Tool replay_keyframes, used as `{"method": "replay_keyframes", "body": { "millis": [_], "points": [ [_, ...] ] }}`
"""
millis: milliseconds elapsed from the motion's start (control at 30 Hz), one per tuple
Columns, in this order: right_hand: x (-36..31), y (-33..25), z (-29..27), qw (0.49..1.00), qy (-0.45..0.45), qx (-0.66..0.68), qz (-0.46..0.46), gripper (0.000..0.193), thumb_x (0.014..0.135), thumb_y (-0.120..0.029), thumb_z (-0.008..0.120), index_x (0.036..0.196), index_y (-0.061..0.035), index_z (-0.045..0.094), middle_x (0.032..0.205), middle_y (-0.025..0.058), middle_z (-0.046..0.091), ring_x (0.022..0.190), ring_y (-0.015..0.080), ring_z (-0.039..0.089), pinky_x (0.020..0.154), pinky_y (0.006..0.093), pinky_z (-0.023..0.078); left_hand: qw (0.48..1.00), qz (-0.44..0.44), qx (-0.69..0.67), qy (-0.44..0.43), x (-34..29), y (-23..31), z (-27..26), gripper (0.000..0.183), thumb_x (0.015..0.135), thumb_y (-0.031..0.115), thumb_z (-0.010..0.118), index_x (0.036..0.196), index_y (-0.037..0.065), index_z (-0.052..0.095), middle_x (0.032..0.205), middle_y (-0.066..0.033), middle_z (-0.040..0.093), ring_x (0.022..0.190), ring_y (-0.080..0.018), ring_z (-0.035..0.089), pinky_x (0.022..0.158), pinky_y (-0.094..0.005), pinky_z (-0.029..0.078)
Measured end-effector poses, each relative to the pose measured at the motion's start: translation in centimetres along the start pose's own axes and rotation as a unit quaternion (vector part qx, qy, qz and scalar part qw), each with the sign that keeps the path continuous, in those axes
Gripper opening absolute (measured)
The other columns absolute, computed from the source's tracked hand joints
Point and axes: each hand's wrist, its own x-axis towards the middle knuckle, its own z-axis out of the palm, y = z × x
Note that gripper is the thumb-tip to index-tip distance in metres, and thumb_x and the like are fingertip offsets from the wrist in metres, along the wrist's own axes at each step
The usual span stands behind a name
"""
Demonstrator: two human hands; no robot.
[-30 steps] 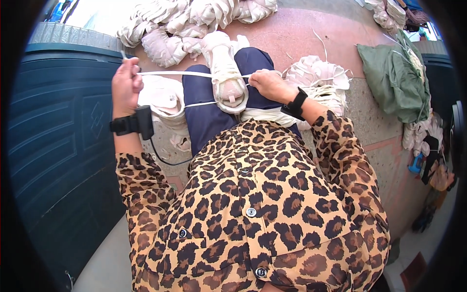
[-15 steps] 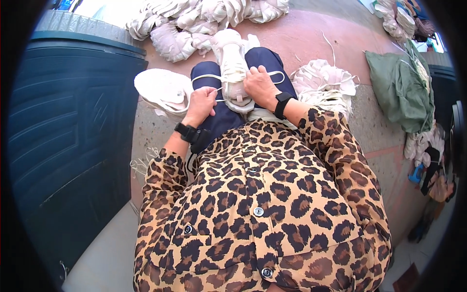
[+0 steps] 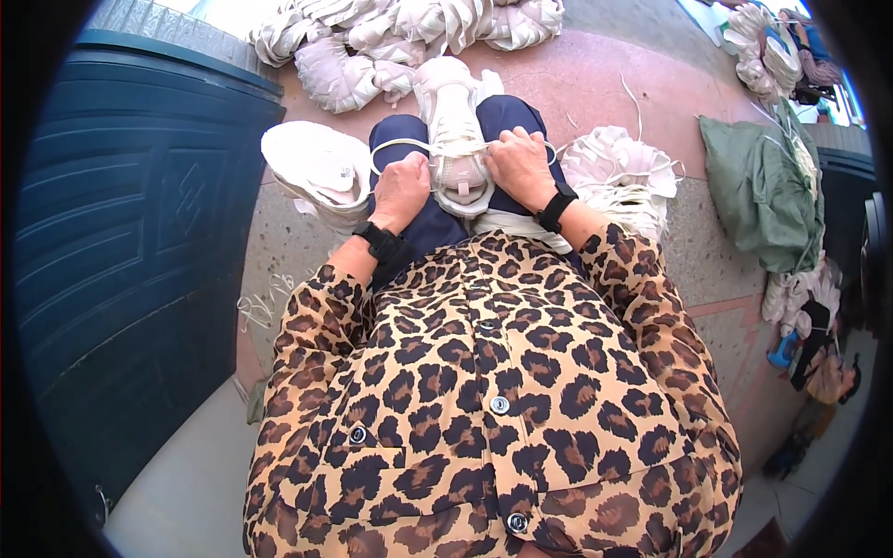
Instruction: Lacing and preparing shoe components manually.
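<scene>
Shoe (image 3: pixel 456 126), pale pink and white, lies between your thighs, its opening toward you and its toe away. Your right hand (image 3: pixel 522 166) is at the right edge of the shoe, fingers bent and closed on the lace (image 3: pixel 400 142), a curl of which shows beyond the knuckles. Your left hand (image 3: pixel 404 192), at the shoe's left edge, is drawn into a fist at the end of a loop of the same lace; its fingertips are turned out of sight. Your trousers (image 3: pixel 395 130), dark blue, flank the shoe on both sides. To the left of the shoe rests a white oblong piece (image 3: pixel 307 153), with a dark blue door (image 3: pixel 139 205) farther left. To the right of the shoe sits a pink-white heap (image 3: pixel 614 158), and well beyond that a green sack (image 3: pixel 758 186). Past the toe of the shoe you see a large pale pile (image 3: pixel 400 42).
</scene>
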Motion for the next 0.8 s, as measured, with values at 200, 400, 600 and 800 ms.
{"method": "replay_keyframes", "body": {
  "millis": [200, 400, 600, 800],
  "points": [
    [-0.1, -0.1, -0.1, 1.0, -0.02, -0.001, -0.002, 0.014, 0.071, -0.022, 0.057, 0.066, -0.0104, 0.064, 0.072, 0.0038, 0.059, 0.077, 0.019, 0.053, 0.068, 0.0357, 0.034, 0.993, 0.014, 0.107, -0.046, -0.1, 1.5, 0.2, 0.013, 0.081, 0.015, 0.047, 0.08, 0.006, 0.056, 0.069, -0.018, 0.06, 0.067, -0.0358, 0.06, 0.059, -0.0434, 0.048],
    [-0.6, -0.6, -0.9, 0.998, -0.053, 0.019, 0.02, 0.021, 0.074, -0.028, 0.059, 0.073, -0.0079, 0.065, 0.078, 0.0061, 0.059, 0.082, 0.0197, 0.052, 0.071, 0.0359, 0.034, 0.992, 0.055, 0.11, 0.01, -0.8, 1.9, 0.2, 0.02, 0.083, 0.022, 0.051, 0.083, 0.003, 0.059, 0.073, -0.0176, 0.059, 0.07, -0.0335, 0.06, 0.059, -0.0402, 0.048],
    [-0.1, 0.5, -0.5, 0.998, -0.07, -0.003, -0.006, 0.019, 0.076, -0.021, 0.053, 0.069, -0.0082, 0.064, 0.077, 0.007, 0.059, 0.082, 0.0212, 0.053, 0.069, 0.0379, 0.035, 0.987, 0.07, 0.145, -0.006, -0.5, 1.8, 0.1, 0.02, 0.082, 0.023, 0.052, 0.077, 0.004, 0.057, 0.077, -0.0132, 0.059, 0.066, -0.0305, 0.06, 0.058, -0.0396, 0.049],
    [0.1, 2.1, 0.0, 0.985, -0.027, 0.167, 0.026, 0.013, 0.077, -0.016, 0.051, 0.074, -0.005, 0.059, 0.073, 0.0111, 0.06, 0.078, 0.0256, 0.056, 0.068, 0.0379, 0.038, 0.967, 0.185, 0.169, 0.052, -0.1, 2.0, -0.2, 0.007, 0.074, 0.009, 0.052, 0.077, 0.007, 0.058, 0.08, -0.0111, 0.054, 0.064, -0.0258, 0.06, 0.049, -0.0363, 0.049]
  ]
}}
